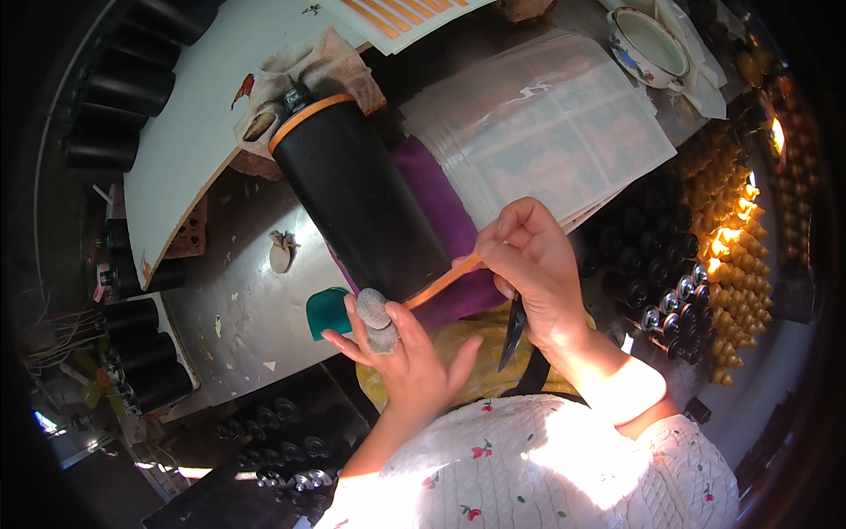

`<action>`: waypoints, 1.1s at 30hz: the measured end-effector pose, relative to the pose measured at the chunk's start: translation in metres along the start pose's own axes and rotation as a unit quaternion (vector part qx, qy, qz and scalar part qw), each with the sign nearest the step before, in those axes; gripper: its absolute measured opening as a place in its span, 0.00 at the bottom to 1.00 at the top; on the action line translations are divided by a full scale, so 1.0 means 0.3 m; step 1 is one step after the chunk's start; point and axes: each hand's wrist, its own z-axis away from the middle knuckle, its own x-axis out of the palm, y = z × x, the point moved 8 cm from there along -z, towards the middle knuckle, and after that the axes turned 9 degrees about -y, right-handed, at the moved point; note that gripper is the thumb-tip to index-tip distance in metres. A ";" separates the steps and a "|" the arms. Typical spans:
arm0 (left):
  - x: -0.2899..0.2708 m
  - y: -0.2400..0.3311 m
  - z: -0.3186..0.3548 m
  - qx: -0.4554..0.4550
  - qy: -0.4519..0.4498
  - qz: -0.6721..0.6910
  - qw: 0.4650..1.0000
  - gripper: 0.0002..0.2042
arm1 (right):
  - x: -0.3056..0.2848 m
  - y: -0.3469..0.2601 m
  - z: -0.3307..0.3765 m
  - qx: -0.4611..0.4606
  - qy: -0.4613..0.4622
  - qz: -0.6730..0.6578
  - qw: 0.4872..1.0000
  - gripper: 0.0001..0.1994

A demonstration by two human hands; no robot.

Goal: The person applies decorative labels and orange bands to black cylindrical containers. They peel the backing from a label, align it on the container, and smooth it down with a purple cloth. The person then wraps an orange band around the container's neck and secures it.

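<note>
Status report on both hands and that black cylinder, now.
Right hand pinching orange strip. Left hand, finger cloth-wrapped, open at black cylinder base. Cylinder lying on purple cloth. Nothing blocking.

scuffed grey worktable (256,309) in hard sunlight, dark surroundings

The near end of the big black tube (357,198) is hidden behind the left hand (401,353). The purple cloth (445,220) under the tube is mostly covered.

Clear sheet stack (546,123) sat mid-bench. Beyond its far-right corner: painted enamel bowl (649,44). Right of it: golden caps (736,229). Far left: white board (207,106).
</note>
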 end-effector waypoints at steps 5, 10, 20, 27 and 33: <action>-0.032 0.037 -0.028 0.011 0.024 -0.071 0.997 0.49 | -0.003 0.003 0.000 -0.005 -0.010 -0.005 1.000 0.09; -0.034 0.087 -0.044 0.052 0.023 -0.071 0.996 0.50 | -0.006 0.014 -0.001 0.005 -0.002 -0.002 1.000 0.10; 0.046 -0.064 0.085 -0.058 -0.013 0.122 0.991 0.63 | 0.005 0.008 -0.003 -0.011 0.002 0.039 0.999 0.10; 0.023 -0.005 0.060 -0.018 0.051 0.043 0.998 0.60 | -0.010 0.023 -0.002 -0.005 -0.016 0.000 1.000 0.09; -0.050 0.103 -0.020 0.060 0.114 -0.065 0.990 0.45 | -0.004 0.024 0.001 -0.020 -0.026 -0.016 0.999 0.09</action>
